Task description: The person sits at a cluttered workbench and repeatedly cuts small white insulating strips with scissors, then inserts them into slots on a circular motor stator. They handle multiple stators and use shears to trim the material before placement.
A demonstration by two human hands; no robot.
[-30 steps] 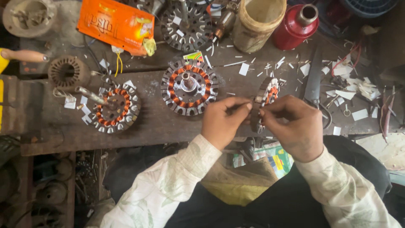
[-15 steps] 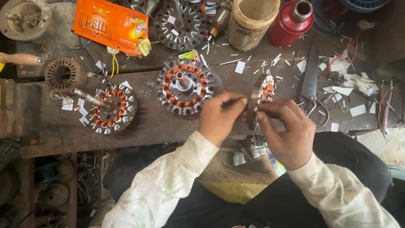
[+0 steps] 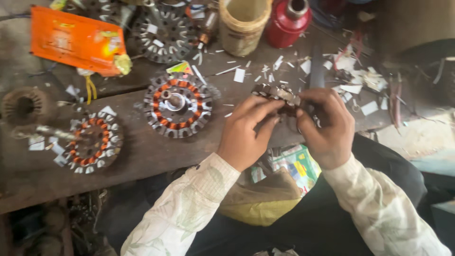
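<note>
Both of my hands hold one round metal stator [image 3: 278, 95] above the front edge of a wooden workbench [image 3: 142, 151]. My left hand [image 3: 249, 130] pinches its left side with thumb and fingers. My right hand [image 3: 327, 125] grips its right side, and its fingers hide most of that half. The stator is tilted, so I see mostly its toothed rim. Two more stators with orange copper windings lie on the bench to the left: one [image 3: 177, 105] close to my left hand, another [image 3: 90, 142] farther left.
An orange packet [image 3: 76, 40], a bare stator [image 3: 163, 31], a tan cup [image 3: 244, 23] and a red can [image 3: 288, 21] line the back. White paper scraps [image 3: 353, 87] litter the right. A small coil [image 3: 26, 105] sits far left. Cloth and packets [image 3: 279, 189] lie on my lap.
The held stator has turned from facing me to nearly edge-on, and both hands have shifted their grip on it. The view has drifted, so the bench items sit lower in frame.
</note>
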